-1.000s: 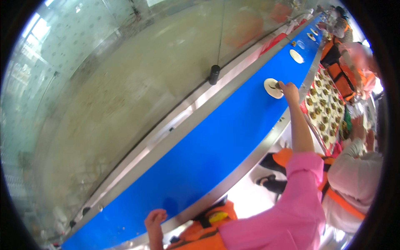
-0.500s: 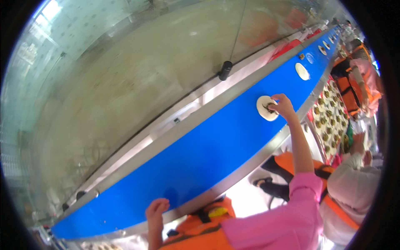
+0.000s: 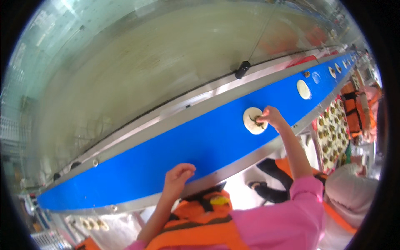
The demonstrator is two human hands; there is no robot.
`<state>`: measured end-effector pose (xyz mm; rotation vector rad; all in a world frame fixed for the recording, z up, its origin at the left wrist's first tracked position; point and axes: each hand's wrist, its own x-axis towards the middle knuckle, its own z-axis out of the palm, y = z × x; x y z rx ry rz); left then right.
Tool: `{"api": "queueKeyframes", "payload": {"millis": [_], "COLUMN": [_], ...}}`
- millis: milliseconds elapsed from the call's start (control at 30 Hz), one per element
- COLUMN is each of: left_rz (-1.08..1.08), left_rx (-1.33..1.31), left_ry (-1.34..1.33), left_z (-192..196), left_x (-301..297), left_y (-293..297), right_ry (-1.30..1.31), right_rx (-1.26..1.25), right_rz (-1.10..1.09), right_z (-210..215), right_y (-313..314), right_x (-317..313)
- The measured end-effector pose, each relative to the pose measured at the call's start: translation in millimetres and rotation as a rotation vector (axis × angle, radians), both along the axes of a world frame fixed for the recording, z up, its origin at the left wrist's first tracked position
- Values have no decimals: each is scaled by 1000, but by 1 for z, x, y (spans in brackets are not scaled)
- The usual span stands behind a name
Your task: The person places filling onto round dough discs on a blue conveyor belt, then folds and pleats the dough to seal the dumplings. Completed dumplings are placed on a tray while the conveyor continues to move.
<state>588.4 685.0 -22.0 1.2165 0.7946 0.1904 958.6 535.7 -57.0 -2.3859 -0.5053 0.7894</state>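
On the blue belt [image 3: 208,133], a pale round dough wrapper [image 3: 251,125] lies flat with a small heap of dark greenish filling [image 3: 258,121] on it. My right hand [image 3: 271,116] reaches over the wrapper's right side, its fingertips pinched together on the filling and partly hiding it. Over the near edge of the belt, well to the left, my left hand [image 3: 179,175] hovers with fingers curled in. Nothing shows in that hand. Pink sleeves and an orange apron with dark bands cover my arms and front.
Farther right along the belt lie a plain dough wrapper [image 3: 303,89], a loose clump of filling [image 3: 307,74] and several filled wrappers. A tray [image 3: 332,133] of filled pieces stands at right, near other people in orange aprons. Metal rails edge the belt; a black cylinder [image 3: 242,70] stands behind.
The view has tilted and shifted. The wrapper under my right hand is farther left from the plain one, and my right hand has moved with it. My left hand has come up and rightward.
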Motion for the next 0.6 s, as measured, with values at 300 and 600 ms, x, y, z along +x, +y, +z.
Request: {"api": "queueKeyframes", "payload": {"millis": [300,600], "left_rz": [16,234], "left_rx": [190,71], "left_ry": [17,-43], "left_z": [-19,-31], "left_x": [-60,-173], "left_y": [-4,-14], "right_ry": [275,183], "right_rx": [292,299], "right_rz": [216,189], "right_z": [-17,-27], "right_y": [27,23], "right_x": [-70,-157]}}
